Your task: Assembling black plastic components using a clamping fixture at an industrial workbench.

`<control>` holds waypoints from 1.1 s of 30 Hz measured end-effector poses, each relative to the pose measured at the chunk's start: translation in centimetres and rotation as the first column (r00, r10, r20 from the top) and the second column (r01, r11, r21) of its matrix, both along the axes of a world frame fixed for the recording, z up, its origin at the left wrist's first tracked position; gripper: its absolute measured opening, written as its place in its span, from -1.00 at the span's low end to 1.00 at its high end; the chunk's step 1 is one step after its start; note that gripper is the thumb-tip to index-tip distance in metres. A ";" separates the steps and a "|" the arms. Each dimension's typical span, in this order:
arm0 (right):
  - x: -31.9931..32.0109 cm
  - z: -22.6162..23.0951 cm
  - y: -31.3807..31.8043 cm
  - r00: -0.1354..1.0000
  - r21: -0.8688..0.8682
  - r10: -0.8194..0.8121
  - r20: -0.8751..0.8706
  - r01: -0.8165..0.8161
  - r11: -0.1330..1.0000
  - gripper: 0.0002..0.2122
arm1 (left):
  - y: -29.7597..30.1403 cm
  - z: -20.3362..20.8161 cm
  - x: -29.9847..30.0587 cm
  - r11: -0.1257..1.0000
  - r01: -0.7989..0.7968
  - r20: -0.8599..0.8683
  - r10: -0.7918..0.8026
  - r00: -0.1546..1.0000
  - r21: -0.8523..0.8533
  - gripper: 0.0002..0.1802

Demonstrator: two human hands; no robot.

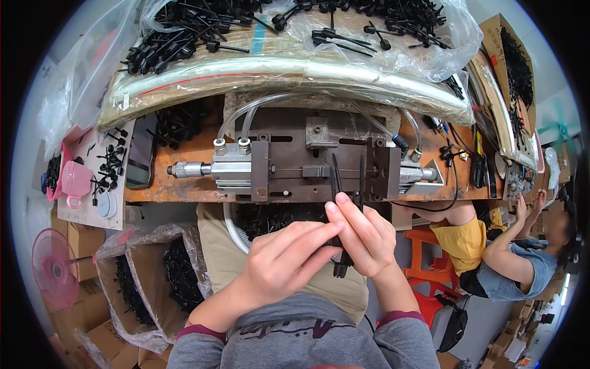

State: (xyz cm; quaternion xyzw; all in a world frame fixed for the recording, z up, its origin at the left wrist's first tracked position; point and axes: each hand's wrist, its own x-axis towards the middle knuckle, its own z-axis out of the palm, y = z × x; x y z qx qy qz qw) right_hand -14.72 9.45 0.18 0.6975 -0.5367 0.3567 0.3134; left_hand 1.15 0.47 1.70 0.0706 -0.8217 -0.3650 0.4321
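Observation:
In front of a dark metal fixture [289, 166], both my hands are together at the middle of the view. My right hand [367, 240] is closed on black plastic stem parts [336, 175], with long thin stems pointing away from me over the fixture. A blocky black head [342, 269] shows below its fingers. My left hand [286, 261] is closed, thumb and fingertips pinching at the same parts from the left. The fingers hide the middle of the parts, and I cannot tell exactly how many there are. Across the fixture runs a thin rod with a small dark block [316, 171] on it.
Silver air cylinders [232, 169] with clear hoses flank the fixture. Behind lies a plastic-covered ledge [295, 71] heaped with black parts. Lined boxes [147, 283] of black parts and a pink fan [56, 269] stand left. Another person [510, 264] sits at right, near red stools [424, 252].

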 end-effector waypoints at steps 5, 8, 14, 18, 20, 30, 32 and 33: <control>-0.2 -0.3 1.6 0.932 -0.016 -0.143 0.333 0.158 0.987 -0.65 | -0.1 -0.4 0.0 0.999 -0.019 0.108 0.024 0.994 -0.045 -0.54; 0.0 -0.7 2.3 0.854 -0.064 -0.162 0.494 0.222 0.973 -0.72 | -0.4 -1.5 -0.1 0.991 -0.049 0.233 0.076 0.970 -0.121 -0.60; 0.6 -0.5 3.4 0.890 -0.057 -0.092 0.447 0.131 0.990 -0.63 | -0.9 -2.3 -1.7 0.928 -0.067 0.357 0.207 0.911 -0.367 -0.70; 1.0 -1.2 4.0 0.840 -0.059 -0.038 0.541 0.083 0.995 -0.56 | -1.1 -1.4 -2.0 0.908 -0.078 0.394 0.255 0.883 -0.412 -0.74; 1.1 -1.2 4.0 0.827 -0.056 -0.017 0.561 0.058 0.997 -0.55 | -1.4 -1.0 -2.2 0.907 -0.070 0.394 0.248 0.885 -0.415 -0.75; 1.2 -0.3 3.7 0.884 -0.008 -0.087 0.460 0.101 0.995 -0.61 | -1.4 -1.4 -1.8 0.919 -0.070 0.441 0.252 0.862 -0.387 -0.73; 1.4 -0.2 4.1 0.888 0.052 -0.123 0.443 0.111 0.992 -0.64 | -1.5 -0.9 -1.8 0.927 -0.066 0.448 0.240 0.861 -0.370 -0.71; 1.5 -0.3 4.1 0.887 0.040 -0.106 0.449 0.098 0.994 -0.64 | -1.5 -0.8 -1.8 0.977 -0.058 0.423 0.142 0.895 -0.206 -0.69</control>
